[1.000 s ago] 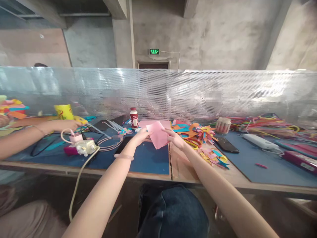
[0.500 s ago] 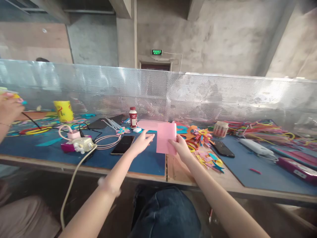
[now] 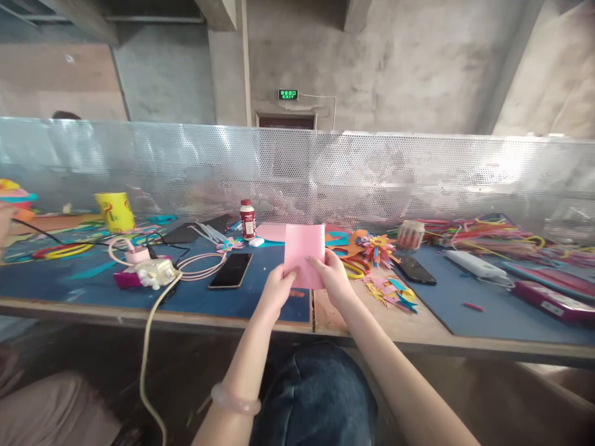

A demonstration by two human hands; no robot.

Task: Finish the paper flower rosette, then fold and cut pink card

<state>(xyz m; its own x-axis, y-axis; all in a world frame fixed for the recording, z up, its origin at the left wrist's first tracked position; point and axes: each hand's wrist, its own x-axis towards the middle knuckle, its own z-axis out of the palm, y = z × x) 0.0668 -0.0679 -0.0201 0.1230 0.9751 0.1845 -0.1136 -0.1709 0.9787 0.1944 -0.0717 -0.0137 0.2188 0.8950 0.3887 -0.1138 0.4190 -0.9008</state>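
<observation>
A pink sheet of paper (image 3: 304, 244) is held up above the front of the table, between my two hands. My left hand (image 3: 277, 288) grips its lower left edge, thumb on the near face. On the lower right edge, my right hand (image 3: 333, 274) pinches it the same way; the fingers behind the paper are hidden. Behind it lies another pink sheet (image 3: 272, 231). To the right are a multicoloured paper flower (image 3: 377, 248) and a heap of small paper pieces (image 3: 390, 292).
A phone (image 3: 231, 271) lies left of my hands, near a power strip (image 3: 155, 272) with cables. A red-capped bottle (image 3: 248, 219) stands behind. Another phone (image 3: 415, 270), a white power bank (image 3: 475, 264) and a clear jar (image 3: 410, 235) are on the right. A perforated metal screen (image 3: 195, 167) closes the back.
My left hand has come right and taken hold of the pink paper's left side. The sheet now looks narrower. At far left, another person's hand has moved lower, towards the frame's edge.
</observation>
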